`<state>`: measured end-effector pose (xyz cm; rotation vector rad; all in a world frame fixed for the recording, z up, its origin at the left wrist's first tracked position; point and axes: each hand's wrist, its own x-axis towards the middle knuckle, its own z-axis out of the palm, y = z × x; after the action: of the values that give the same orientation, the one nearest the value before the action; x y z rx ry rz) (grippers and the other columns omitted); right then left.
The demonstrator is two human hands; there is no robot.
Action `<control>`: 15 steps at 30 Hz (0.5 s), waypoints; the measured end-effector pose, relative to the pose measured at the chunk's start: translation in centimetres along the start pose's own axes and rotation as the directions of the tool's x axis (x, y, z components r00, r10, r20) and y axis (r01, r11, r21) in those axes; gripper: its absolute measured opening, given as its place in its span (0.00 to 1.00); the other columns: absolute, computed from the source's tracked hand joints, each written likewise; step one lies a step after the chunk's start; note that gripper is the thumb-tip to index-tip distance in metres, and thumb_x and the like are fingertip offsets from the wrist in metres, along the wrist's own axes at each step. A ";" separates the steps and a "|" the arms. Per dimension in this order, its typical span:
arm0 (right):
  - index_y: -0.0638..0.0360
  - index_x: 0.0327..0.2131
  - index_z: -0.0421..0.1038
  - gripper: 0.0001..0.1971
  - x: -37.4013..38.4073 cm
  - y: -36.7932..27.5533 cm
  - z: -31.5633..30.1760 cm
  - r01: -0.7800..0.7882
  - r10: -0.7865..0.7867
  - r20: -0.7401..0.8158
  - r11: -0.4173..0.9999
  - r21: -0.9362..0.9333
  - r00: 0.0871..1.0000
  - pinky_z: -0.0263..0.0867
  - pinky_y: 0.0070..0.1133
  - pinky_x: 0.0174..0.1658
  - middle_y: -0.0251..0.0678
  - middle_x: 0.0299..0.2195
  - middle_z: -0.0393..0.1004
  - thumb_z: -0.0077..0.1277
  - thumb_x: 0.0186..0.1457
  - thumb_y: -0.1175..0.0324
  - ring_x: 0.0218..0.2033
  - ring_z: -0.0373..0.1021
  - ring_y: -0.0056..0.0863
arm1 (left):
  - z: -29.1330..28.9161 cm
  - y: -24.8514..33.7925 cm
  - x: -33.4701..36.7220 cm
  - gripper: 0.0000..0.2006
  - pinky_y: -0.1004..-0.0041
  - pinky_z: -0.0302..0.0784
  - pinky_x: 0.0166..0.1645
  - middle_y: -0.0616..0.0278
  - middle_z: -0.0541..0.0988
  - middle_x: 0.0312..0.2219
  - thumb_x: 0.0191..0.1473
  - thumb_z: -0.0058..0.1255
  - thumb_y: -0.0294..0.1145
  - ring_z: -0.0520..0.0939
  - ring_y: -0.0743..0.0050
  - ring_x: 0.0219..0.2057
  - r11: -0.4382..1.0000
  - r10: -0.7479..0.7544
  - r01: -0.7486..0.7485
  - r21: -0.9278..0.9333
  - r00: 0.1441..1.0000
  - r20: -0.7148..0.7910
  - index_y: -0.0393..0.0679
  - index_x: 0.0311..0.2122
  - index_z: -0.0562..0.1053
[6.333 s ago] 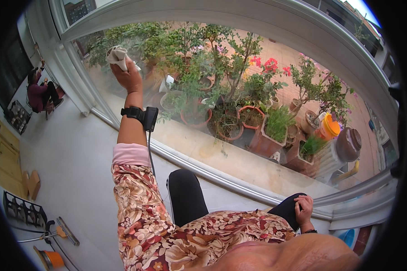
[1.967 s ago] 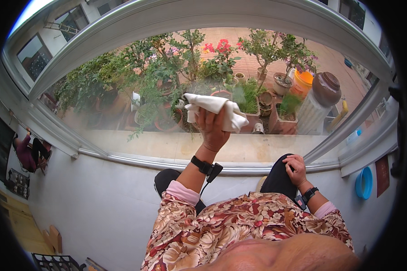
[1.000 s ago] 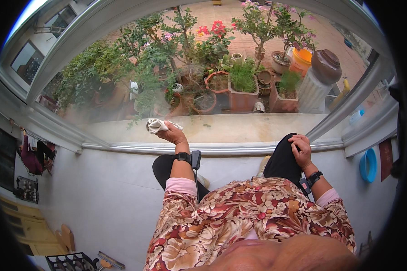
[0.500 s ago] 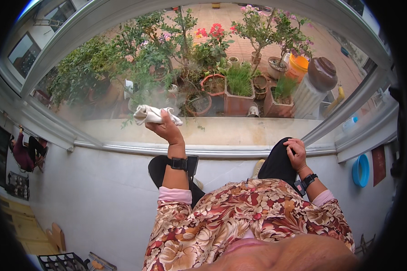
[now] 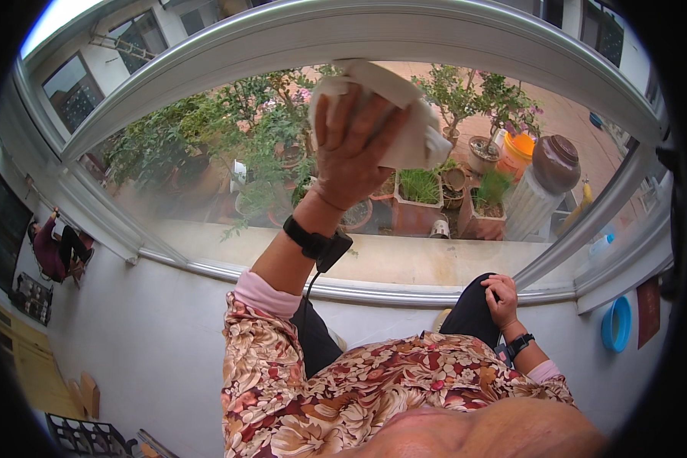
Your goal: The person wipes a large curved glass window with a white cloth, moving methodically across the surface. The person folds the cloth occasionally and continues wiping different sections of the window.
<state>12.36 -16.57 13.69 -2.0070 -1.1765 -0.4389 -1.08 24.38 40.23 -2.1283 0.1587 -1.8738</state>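
Observation:
My left hand (image 5: 354,145) is raised to the window glass (image 5: 267,206), fingers spread over a folded white cloth (image 5: 416,126) that it holds. The cloth is up by the glass's top edge, just below the white frame, and slightly smeared by motion. Part of it lies hidden behind the fingers. My right hand (image 5: 501,299) rests on my right knee in black trousers (image 5: 469,305), its fingers curled in and nothing visible in them. The glass looks hazy at its lower left.
Beyond the glass stand potted plants (image 5: 418,195), an orange bucket (image 5: 516,153) and a brown jar (image 5: 556,160) on a pillar. The window frame's lower rail (image 5: 374,292) crosses before my knees. A blue basin (image 5: 616,324) is at right; a seated person (image 5: 53,248) is far left.
My left hand has moved up and to the right with the cloth, from the lower part of the glass to its top. The view has tilted upward. My right hand stays on the knee.

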 end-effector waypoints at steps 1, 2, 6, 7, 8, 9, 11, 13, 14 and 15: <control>0.56 0.26 0.74 0.03 -0.2 -0.1 -0.1 -0.005 0.005 0.011 1.000 -0.011 1.000 0.65 0.35 0.53 0.32 0.35 0.82 0.55 0.51 0.76 0.45 0.75 0.38 | -0.2 0.0 0.5 0.27 0.48 0.51 0.73 0.69 0.72 0.60 0.45 0.67 0.40 0.66 0.53 0.66 0.998 0.050 -0.048 -0.050 0.998 0.040 0.61 0.55 0.80; 0.57 0.26 0.74 0.03 -0.3 -0.2 0.0 -0.007 0.007 -0.001 1.000 -0.004 1.000 0.66 0.35 0.53 0.33 0.35 0.82 0.55 0.51 0.76 0.45 0.75 0.39 | -0.4 -0.4 0.7 0.27 0.48 0.51 0.74 0.70 0.72 0.60 0.45 0.65 0.39 0.66 0.53 0.67 0.994 0.098 -0.093 -0.057 0.991 0.091 0.63 0.55 0.80; 0.59 0.27 0.74 0.02 -1.1 -0.4 -0.4 -0.035 0.035 -0.005 0.999 0.001 0.999 0.66 0.36 0.54 0.35 0.36 0.82 0.54 0.52 0.77 0.46 0.75 0.40 | -1.7 -4.2 0.1 0.25 0.48 0.55 0.73 0.67 0.73 0.60 0.47 0.66 0.39 0.68 0.50 0.66 0.968 0.248 -0.251 0.011 0.962 0.112 0.62 0.54 0.80; 0.59 0.27 0.74 0.02 -1.2 -0.3 -0.6 -0.040 0.040 -0.006 0.999 0.004 0.999 0.66 0.36 0.54 0.36 0.36 0.82 0.54 0.52 0.77 0.46 0.75 0.40 | -2.2 -5.3 -0.5 0.25 0.48 0.55 0.72 0.66 0.73 0.60 0.47 0.66 0.40 0.68 0.49 0.66 0.975 0.220 -0.223 0.022 0.971 0.090 0.61 0.54 0.79; 0.59 0.27 0.74 0.02 -1.4 -0.5 -0.7 -0.048 0.048 -0.009 0.999 0.009 0.999 0.66 0.36 0.54 0.36 0.37 0.82 0.54 0.52 0.77 0.46 0.75 0.40 | -2.9 -6.6 -1.2 0.25 0.48 0.56 0.72 0.64 0.73 0.59 0.48 0.66 0.40 0.67 0.49 0.66 0.981 0.189 -0.192 0.036 0.979 0.081 0.59 0.54 0.79; 0.59 0.28 0.75 0.02 -1.5 -0.4 -0.7 -0.064 0.064 -0.009 0.998 0.005 0.998 0.66 0.36 0.54 0.36 0.37 0.82 0.54 0.52 0.77 0.46 0.75 0.40 | -3.5 -7.9 -2.0 0.25 0.48 0.57 0.72 0.63 0.73 0.58 0.48 0.66 0.41 0.67 0.48 0.66 0.985 0.165 -0.168 0.050 0.984 0.064 0.58 0.54 0.79; 0.60 0.28 0.75 0.02 -1.6 -0.5 -0.7 -0.047 0.047 0.005 0.999 0.005 0.999 0.65 0.35 0.54 0.36 0.37 0.82 0.54 0.53 0.77 0.46 0.74 0.40 | -4.8 -10.6 -3.6 0.23 0.46 0.55 0.72 0.61 0.73 0.60 0.55 0.61 0.43 0.66 0.48 0.67 0.995 0.079 -0.076 0.072 0.996 -0.046 0.53 0.56 0.78; 0.60 0.28 0.75 0.02 -1.6 -0.5 -0.5 -0.038 0.038 0.015 0.999 -0.008 0.999 0.65 0.35 0.55 0.36 0.37 0.81 0.53 0.53 0.77 0.46 0.74 0.40 | -6.7 -13.9 -5.3 0.26 0.46 0.58 0.69 0.54 0.71 0.60 0.58 0.59 0.51 0.66 0.43 0.66 0.985 0.011 0.001 0.174 0.998 -0.068 0.48 0.57 0.76; 0.60 0.28 0.75 0.02 -1.6 -0.3 -0.3 -0.042 0.043 0.017 0.999 -0.010 0.999 0.65 0.35 0.55 0.36 0.37 0.81 0.53 0.53 0.76 0.47 0.74 0.40 | -7.4 -15.4 -6.2 0.28 0.46 0.58 0.69 0.51 0.70 0.60 0.59 0.57 0.53 0.65 0.40 0.66 0.983 -0.030 0.047 0.176 0.995 -0.097 0.46 0.59 0.74; 0.60 0.28 0.75 0.02 -1.6 -0.3 -0.3 -0.033 0.033 0.023 0.999 -0.005 0.999 0.65 0.35 0.55 0.36 0.37 0.81 0.53 0.53 0.76 0.47 0.74 0.40 | -8.5 -17.1 -7.1 0.31 0.46 0.58 0.69 0.48 0.70 0.61 0.60 0.55 0.55 0.64 0.38 0.66 0.978 -0.091 0.112 0.177 0.988 -0.123 0.44 0.61 0.71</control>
<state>11.31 -17.61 13.03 -2.0377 -1.1559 -0.4037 -12.37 41.32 39.42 -1.9414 -0.0978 -1.9849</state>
